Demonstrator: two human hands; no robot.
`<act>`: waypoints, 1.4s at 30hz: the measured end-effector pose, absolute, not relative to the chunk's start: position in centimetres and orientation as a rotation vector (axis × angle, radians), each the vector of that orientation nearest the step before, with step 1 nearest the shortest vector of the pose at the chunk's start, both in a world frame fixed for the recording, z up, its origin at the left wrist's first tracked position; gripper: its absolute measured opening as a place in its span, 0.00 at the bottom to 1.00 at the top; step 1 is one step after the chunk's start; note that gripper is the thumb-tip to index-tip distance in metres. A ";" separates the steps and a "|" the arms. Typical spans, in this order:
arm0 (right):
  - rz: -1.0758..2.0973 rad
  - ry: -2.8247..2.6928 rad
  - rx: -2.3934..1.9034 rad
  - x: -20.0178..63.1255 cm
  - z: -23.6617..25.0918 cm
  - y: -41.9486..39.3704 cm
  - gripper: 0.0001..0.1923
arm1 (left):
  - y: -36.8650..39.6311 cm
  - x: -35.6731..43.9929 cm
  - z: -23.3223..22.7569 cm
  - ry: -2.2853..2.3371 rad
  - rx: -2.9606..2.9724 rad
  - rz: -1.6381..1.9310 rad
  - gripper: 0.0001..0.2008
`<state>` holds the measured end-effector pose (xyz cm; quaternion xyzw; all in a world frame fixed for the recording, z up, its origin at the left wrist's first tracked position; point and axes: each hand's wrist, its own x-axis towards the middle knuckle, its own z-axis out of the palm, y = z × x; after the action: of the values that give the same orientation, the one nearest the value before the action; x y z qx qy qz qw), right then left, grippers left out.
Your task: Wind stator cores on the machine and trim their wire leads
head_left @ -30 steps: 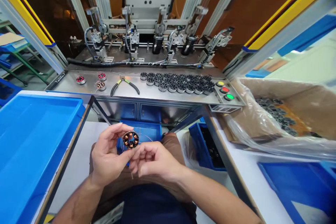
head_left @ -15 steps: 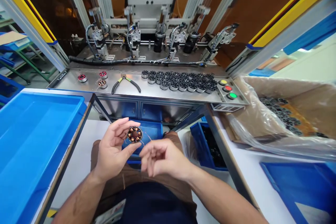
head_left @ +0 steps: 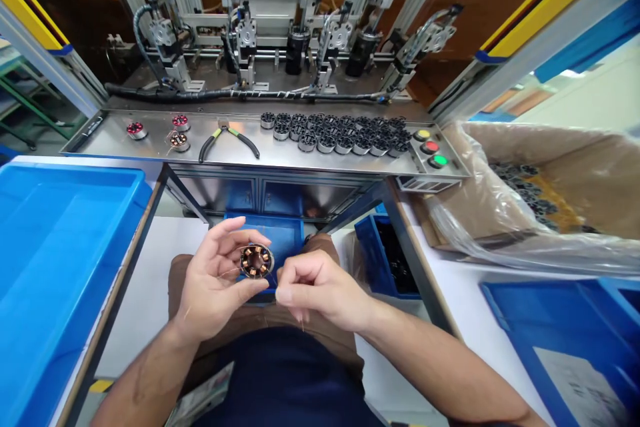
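Between the thumb and fingers of my left hand (head_left: 213, 280) is a round motor stator (head_left: 257, 261) with copper windings and a dark rim, its face turned up toward me. Thin copper wire ends stick out from it on both sides. Just to its right, my right hand (head_left: 320, 290) is closed, thumb against the index finger, on a thin copper wire (head_left: 274, 278) that runs from the stator. A pair of pliers (head_left: 225, 137) with green and black handles lies spread on the metal ledge ahead.
On the metal ledge (head_left: 200, 161) stand a few wound stators (head_left: 179, 141) and several black stators (head_left: 345, 140) in rows. Coloured push buttons (head_left: 438, 161) sit at its right end. A winding machine rises behind. Blue trays (head_left: 30, 267) and a plastic-lined carton (head_left: 590, 180) flank me.
My right hand's fingers have closed into a pinch at the wire beside the stator. My left hand still holds the stator. The view has tipped slightly downward.
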<state>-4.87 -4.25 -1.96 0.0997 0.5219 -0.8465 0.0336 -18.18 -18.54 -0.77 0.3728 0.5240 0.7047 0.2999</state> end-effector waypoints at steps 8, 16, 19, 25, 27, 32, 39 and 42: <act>-2.537 2.277 0.480 -4.7 0.7 -2.5 0.21 | -19.2 -17.4 -0.8 1.684 1.211 1.759 0.33; -2.640 2.234 0.578 -5.3 0.3 -4.4 0.17 | -19.3 -17.3 -0.6 1.565 1.087 1.738 0.27; -2.663 2.200 0.614 -5.1 -0.2 -4.6 0.17 | -19.2 -17.6 -0.6 1.467 0.953 1.723 0.20; -2.728 2.159 0.620 -5.1 -0.3 -5.1 0.16 | -18.9 -17.8 -1.3 1.279 0.778 1.738 0.19; -2.733 2.157 0.619 -5.1 -0.3 -5.3 0.16 | -18.6 -17.6 -1.5 1.212 0.731 1.753 0.23; -2.751 2.229 0.591 -5.3 -0.5 -5.7 0.15 | -17.5 -17.0 -2.3 1.307 0.564 1.862 0.26; -2.844 2.433 0.635 -4.9 -0.9 -6.1 0.10 | -17.5 -16.8 -3.2 1.379 0.552 1.965 0.31; -2.870 2.457 0.683 -4.9 -1.3 -6.4 0.10 | -17.7 -16.8 -3.0 1.348 0.550 1.942 0.25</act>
<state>-4.93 -6.40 -1.25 0.1673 0.6014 -0.7026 -0.3418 -16.80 -17.68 -3.03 0.2121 0.5204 0.7497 0.3495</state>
